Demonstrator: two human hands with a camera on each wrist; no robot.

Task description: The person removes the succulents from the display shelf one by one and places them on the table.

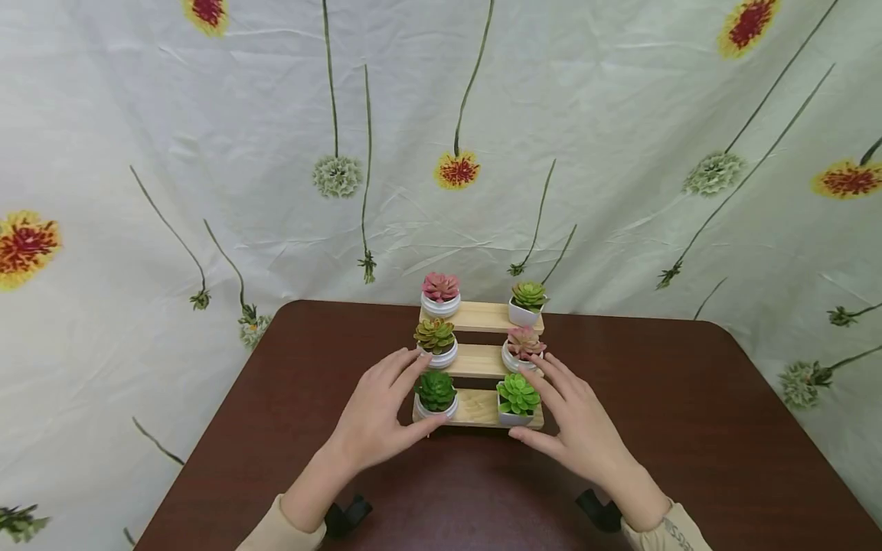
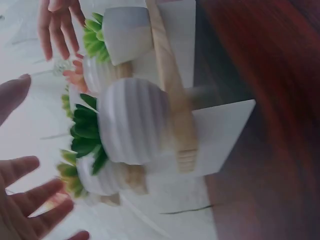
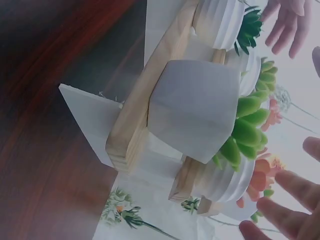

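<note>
A three-step wooden plant stand (image 1: 477,407) bears several small potted succulents, two on each step. To the stand's left, my left hand (image 1: 375,413) has its fingers spread beside the dark green succulent (image 1: 436,390) in a round ribbed white pot (image 2: 134,122). My right hand (image 1: 582,417) is spread likewise on the other side, near the bright green succulent (image 1: 518,393) in a squarish white pot (image 3: 195,105). Its fingers overlap the pink-tipped succulent (image 1: 525,342) on the middle step in the head view. Neither hand grips anything.
On the middle step's left sits an olive succulent (image 1: 434,335); the top step carries a pink succulent (image 1: 441,286) and a green succulent (image 1: 528,295). White side panels (image 3: 90,120) support the stand on a dark brown table (image 1: 661,398). Behind hangs a flower-printed cloth (image 1: 413,115).
</note>
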